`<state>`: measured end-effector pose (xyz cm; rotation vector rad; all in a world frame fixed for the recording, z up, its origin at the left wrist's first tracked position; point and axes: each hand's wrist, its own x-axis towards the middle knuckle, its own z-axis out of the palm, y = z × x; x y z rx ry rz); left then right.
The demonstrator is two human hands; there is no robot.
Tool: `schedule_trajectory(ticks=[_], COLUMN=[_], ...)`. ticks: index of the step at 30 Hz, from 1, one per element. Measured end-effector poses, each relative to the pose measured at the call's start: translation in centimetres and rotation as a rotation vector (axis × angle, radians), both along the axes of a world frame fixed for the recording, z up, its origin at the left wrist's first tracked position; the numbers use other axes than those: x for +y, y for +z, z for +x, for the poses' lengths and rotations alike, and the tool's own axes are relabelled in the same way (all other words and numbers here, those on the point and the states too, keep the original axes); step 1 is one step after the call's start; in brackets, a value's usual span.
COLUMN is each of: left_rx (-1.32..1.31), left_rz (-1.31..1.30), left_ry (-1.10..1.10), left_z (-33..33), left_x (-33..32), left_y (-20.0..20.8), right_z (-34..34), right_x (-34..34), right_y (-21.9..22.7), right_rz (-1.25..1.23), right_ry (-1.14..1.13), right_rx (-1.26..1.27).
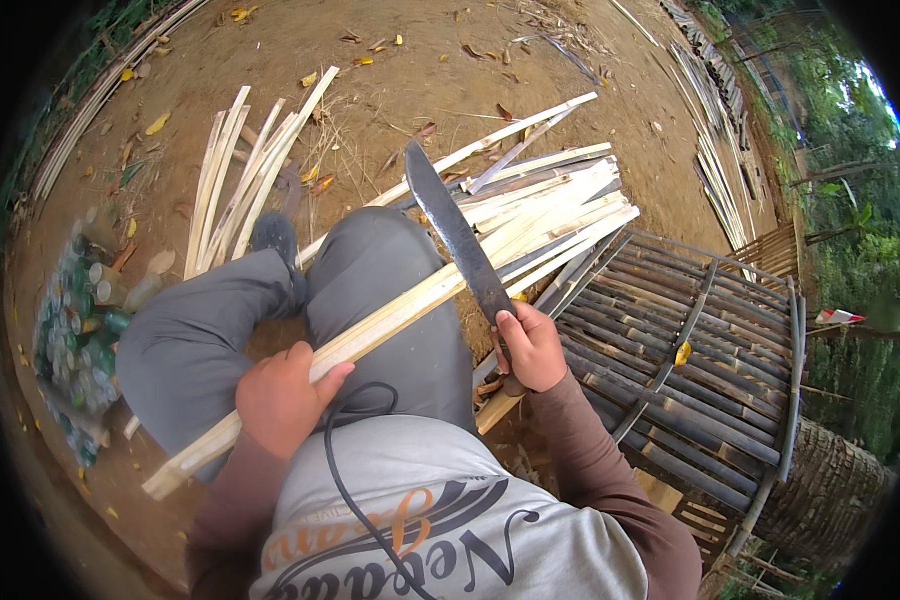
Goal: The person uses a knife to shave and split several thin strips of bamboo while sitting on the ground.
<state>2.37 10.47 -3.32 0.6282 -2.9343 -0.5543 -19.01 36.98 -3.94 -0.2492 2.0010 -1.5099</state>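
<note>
Across my lap runs a long pale split-bamboo strip (390, 318), slanting from lower left to upper right. My left hand (288, 392) is closed around its lower part, thumb along the top. In my right hand (533, 347) is a machete (455, 228) with a broad dark blade, gripped by the handle and pointing up and left. The blade passes over the strip; whether it touches cannot be made out. Beyond my knee lies a pile of pale strips (560, 205), and the held strip's far end merges visually with it.
A bamboo slatted bench (685, 350) stands on the right beside a tree trunk (828, 490). More strips (260, 170) lie ahead to the left. Bottles (85, 330) are heaped at far left. A dark cord (345, 480) hangs over my shirt. Leaves dot the dirt ground (400, 90).
</note>
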Motion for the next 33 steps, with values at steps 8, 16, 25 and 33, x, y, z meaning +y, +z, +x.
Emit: schedule_trajectory(ticks=[8,16,25,33], left_rx=[-0.001,-0.005,0.006,0.018], left_rz=[0.009,-0.028,-0.044,-0.047], left_ry=[-0.005,0.007,0.009,-0.006], left_z=[-0.1,-0.1,-0.4,-0.1], left_x=[0.0,0.1,0.3,0.1], left_y=[0.2,-0.3,0.0,-0.1], right_z=[0.4,0.8,-1.1,-1.9], right_x=[0.3,0.0,-0.9,-0.6], right_y=[-1.0,-1.9,-0.8,-0.5], right_rz=[-0.011,-0.034,-0.059,-0.015], right_ry=[0.011,-0.012,-0.096,-0.099], right_rx=[0.029,0.008,-0.007,0.039])
